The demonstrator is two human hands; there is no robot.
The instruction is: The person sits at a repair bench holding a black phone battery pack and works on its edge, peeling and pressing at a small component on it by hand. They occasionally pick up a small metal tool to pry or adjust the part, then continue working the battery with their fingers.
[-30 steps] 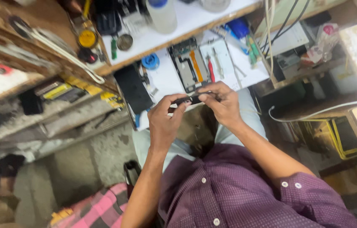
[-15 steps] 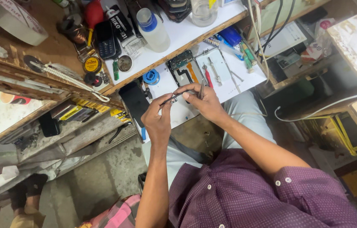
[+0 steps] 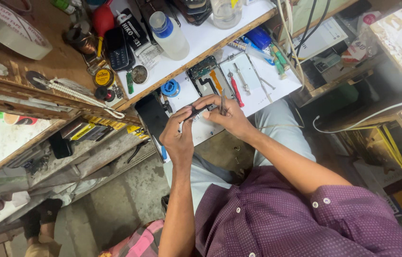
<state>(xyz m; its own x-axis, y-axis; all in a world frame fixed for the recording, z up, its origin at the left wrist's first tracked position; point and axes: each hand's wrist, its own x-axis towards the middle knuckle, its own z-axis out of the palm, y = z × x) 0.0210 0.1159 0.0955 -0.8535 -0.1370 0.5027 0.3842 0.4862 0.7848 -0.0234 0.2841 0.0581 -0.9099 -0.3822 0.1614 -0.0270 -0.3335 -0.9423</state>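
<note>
Head view, phone-repair bench. My left hand [image 3: 178, 138] pinches a small dark component [image 3: 194, 112] between thumb and fingertips, held just above the near edge of the white work mat [image 3: 258, 93]. My right hand [image 3: 227, 115] closes its thumb and forefinger on thin metal tweezers [image 3: 222, 103], the remaining fingers curled beside them; the tips sit at or very near the component, though contact is too small to tell. I judge the step in hand to be fine work on the held part with the tweezers. The next move calls for a steady left grip and small, exact tip placement, since the part is tiny and held in the air. The component's long axis runs roughly left to right across the view, slightly tilted, one end toward the right hand. An opened phone [image 3: 206, 77] lies on the mat beyond, a red-handled screwdriver [image 3: 235, 90] just beside it, its long axis pointing away from me.
</note>
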